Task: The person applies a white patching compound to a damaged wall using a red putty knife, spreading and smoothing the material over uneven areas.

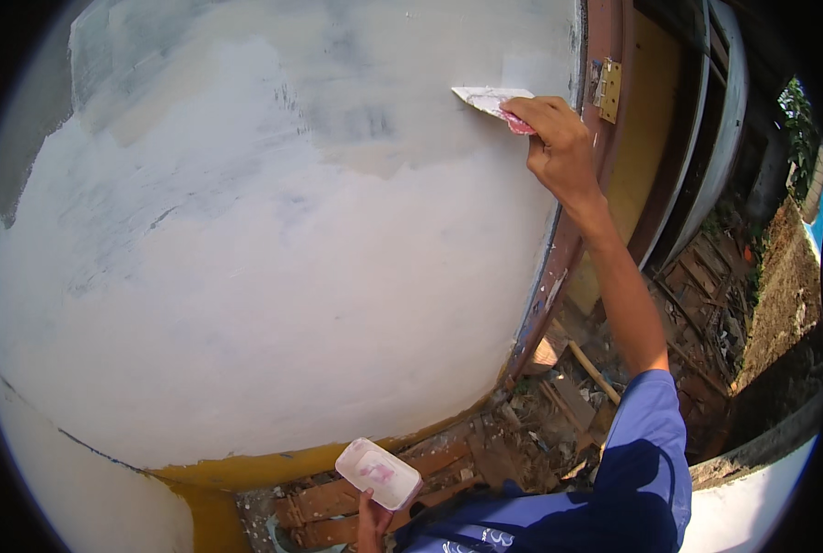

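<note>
My right hand [559,138] is closed around the pinkish-red handle of a putty knife [490,96], whose wide blade is coated in white paste. The blade lies at the upper right of a wall [273,304], near the door frame. White filler covers much of that wall, with greyer patches higher up. Low down, close to my body, my left hand [373,518] grips a small white rectangular tub [379,473] by its near side. Inside the tub is some white paste with pink smears.
A brown door frame [559,267] with a brass hinge [607,90] borders the wall's right side. Wooden planks [337,507] lie below the wall. Broken boards and rubble [568,405] cover the ground at the right, with a bamboo pole [596,371] among them.
</note>
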Demonstrator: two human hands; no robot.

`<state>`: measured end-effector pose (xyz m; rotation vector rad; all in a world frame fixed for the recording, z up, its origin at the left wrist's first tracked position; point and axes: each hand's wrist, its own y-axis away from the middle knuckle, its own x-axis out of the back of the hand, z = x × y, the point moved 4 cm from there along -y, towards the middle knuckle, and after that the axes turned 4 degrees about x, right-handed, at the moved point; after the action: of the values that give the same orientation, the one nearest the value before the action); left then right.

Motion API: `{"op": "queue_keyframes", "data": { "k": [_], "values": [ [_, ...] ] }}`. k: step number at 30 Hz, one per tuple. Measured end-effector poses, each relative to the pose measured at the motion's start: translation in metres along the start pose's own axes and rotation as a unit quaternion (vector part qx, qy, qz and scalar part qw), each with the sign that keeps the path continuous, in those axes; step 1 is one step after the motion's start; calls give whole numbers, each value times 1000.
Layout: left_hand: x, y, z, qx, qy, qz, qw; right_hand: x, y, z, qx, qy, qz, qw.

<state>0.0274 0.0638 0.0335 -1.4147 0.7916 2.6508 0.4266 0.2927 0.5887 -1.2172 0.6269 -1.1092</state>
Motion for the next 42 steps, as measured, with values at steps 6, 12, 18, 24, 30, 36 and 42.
{"op": "queue_keyframes", "data": {
  "k": [6, 12, 18, 24, 30, 36, 42],
  "values": [
    [-18, -6, -7, 3, -1, -8, 1000, 5, 79, -35, -32, -60, -117, 991],
    [-24, -12, -10, 0, 7, -18, 1000, -10, 46, -59, -40, -99, 17, 994],
    [-24, -12, -16, 27, 1, -12, 1000, -85, 72, -83, -27, 43, 84, 995],
    [-2, -1, 0, 22, -7, -9, 1000, -40, 109, -97, -46, -80, -23, 995],
    [19, 7, 16, -13, -1, 23, 1000, 8, -13, -9, -37, -28, 101, 994],
    [21, 4, 14, 1, 17, -3, 1000, -13, -6, -21, -10, -9, 53, 999],
    [4, -5, 4, 28, 2, -1, 1000, -30, 96, -100, 21, -67, -105, 992]
  ]
}}
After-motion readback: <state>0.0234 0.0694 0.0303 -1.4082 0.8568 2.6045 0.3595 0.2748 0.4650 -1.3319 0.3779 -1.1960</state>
